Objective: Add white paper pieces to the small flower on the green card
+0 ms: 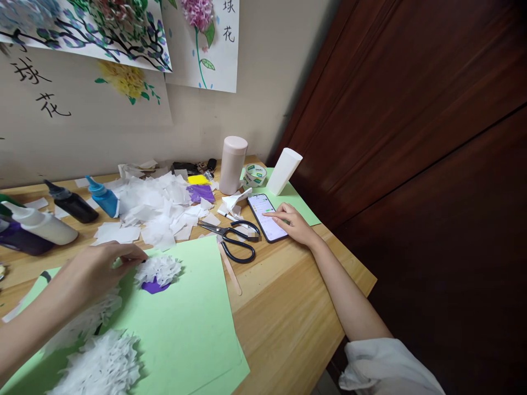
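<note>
My left hand [96, 271] is over the left part of a green sheet [193, 329], its fingers pinched together at the edge of a small white paper flower [160, 270]; what they hold is too small to name. Purple material [155, 285] shows under that flower. A larger white ruffled flower [102, 365] lies nearer on the sheet, and another one is partly hidden behind my left wrist. On the right, my right hand [290, 222] touches the lit screen of a phone [265, 211] with an outstretched finger and holds nothing.
Black-handled scissors [236, 241] and a wooden stick [230, 270] lie mid-table. Behind are white paper pieces [158, 200], a pink bottle [233, 165], a tape roll [255, 174] and a white container [284, 171]. Paint bottles [69, 202] lie at left. A dark wooden panel [411, 153] stands at right.
</note>
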The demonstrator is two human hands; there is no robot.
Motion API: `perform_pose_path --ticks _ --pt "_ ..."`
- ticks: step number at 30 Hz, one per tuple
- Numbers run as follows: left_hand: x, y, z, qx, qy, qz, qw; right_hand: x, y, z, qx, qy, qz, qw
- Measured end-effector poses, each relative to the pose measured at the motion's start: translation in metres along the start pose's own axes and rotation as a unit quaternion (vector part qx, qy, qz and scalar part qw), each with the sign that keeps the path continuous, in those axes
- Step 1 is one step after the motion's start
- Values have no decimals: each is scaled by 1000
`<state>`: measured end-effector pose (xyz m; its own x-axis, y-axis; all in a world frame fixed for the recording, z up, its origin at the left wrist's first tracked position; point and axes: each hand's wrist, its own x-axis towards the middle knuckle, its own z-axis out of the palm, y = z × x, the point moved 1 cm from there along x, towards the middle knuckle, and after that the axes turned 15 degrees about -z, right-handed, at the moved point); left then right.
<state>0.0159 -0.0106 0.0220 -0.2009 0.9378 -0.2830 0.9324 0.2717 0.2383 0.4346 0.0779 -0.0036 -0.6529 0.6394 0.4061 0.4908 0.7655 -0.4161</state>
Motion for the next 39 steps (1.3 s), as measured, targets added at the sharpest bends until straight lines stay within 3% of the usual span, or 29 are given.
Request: perform_pose_path --ticks 5,18,25,32,39 --pt "0 1 -1 14 -15 -8 1000 -2 2 -7 3 18 14 1000" --pt "-3 5 -4 -4 -7 -8 1000 -3 3 -7 -5 -16 13 1000" --pt "-1 2 -2 4 -12 -8 1000 -7 13 -8 -40 15 39 998" --pt "0 2 -1 11 -20 -6 1000 -7 10 -7 -32 -17 30 999" --pt "1 1 0 2 -3 3 1000 -8 12 -11 -38 16 30 999"
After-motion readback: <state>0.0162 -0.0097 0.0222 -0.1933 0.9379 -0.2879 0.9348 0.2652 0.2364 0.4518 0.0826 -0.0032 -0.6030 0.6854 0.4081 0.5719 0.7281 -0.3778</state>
